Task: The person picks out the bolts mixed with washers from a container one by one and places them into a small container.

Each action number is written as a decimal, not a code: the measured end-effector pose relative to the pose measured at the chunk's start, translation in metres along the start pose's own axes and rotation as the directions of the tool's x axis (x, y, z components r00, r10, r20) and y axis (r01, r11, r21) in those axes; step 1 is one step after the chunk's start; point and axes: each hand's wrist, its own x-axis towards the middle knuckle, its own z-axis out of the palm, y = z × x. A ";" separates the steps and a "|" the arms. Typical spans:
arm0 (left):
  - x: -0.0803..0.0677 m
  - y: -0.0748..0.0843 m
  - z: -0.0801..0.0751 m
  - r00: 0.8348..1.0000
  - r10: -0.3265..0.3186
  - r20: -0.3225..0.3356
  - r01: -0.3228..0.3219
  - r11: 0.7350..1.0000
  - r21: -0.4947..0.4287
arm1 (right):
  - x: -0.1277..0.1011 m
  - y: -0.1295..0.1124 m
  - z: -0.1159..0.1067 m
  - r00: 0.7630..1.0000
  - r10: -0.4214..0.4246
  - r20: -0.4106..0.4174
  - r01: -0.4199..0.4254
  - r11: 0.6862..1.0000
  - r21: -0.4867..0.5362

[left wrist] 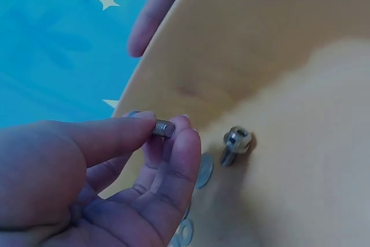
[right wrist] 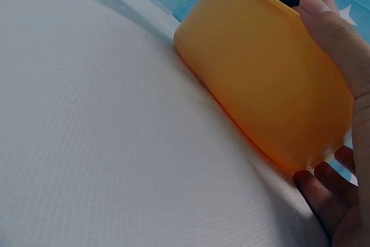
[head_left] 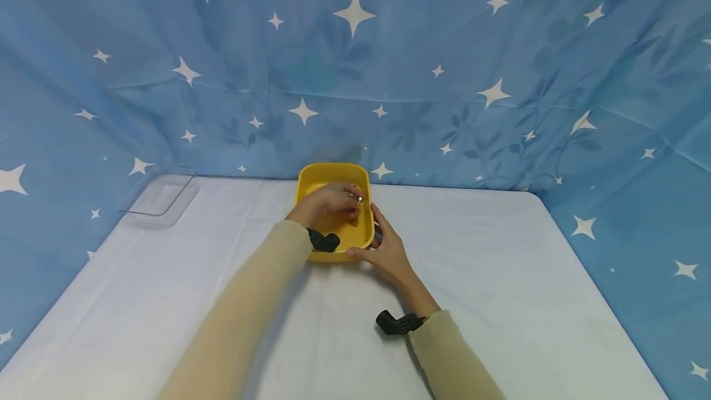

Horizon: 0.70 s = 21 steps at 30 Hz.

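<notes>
A yellow plastic bin (head_left: pixel 343 237) stands on the white-covered table. Inside it my left hand (head_left: pixel 331 199) pinches a small metal bolt (left wrist: pixel 164 129) between thumb and fingers; only the threaded end shows, the rest is hidden by the fingers. Beside those fingers, on the bin floor, is another bolt (left wrist: pixel 237 139) with a socket head. Flat washers (left wrist: pixel 204 170) lie next to it, partly behind the hand. My right hand (head_left: pixel 390 255) grips the bin at its near right corner, thumb at the rim and fingers along the outer side wall.
A clear, shallow plastic tray (head_left: pixel 162 199) sits at the table's far left corner. Behind the bin hangs a blue curtain (head_left: pixel 355 79) with white stars, close to the table's back edge. Both wrists wear black camera bands (head_left: pixel 397 323).
</notes>
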 end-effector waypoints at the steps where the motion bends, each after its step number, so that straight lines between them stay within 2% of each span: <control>1: -0.002 0.000 -0.001 1.000 0.003 0.003 -0.003 1.000 -0.011 | 0.000 -0.001 0.000 1.000 0.003 -0.002 -0.003 1.000 -0.003; 7: -0.014 0.003 -0.011 1.000 0.024 -0.011 -0.025 0.995 -0.095 | 0.001 -0.002 0.000 0.999 0.034 -0.015 -0.034 0.999 -0.009; 11: -0.022 0.000 -0.020 0.998 0.014 -0.053 -0.022 0.989 -0.144 | 0.003 0.000 0.001 0.999 0.042 -0.024 -0.042 0.999 -0.018; 21: -0.046 -0.014 -0.052 0.988 0.002 -0.152 -0.027 0.987 -0.158 | 0.003 -0.001 0.003 0.998 0.062 -0.028 -0.063 0.998 -0.011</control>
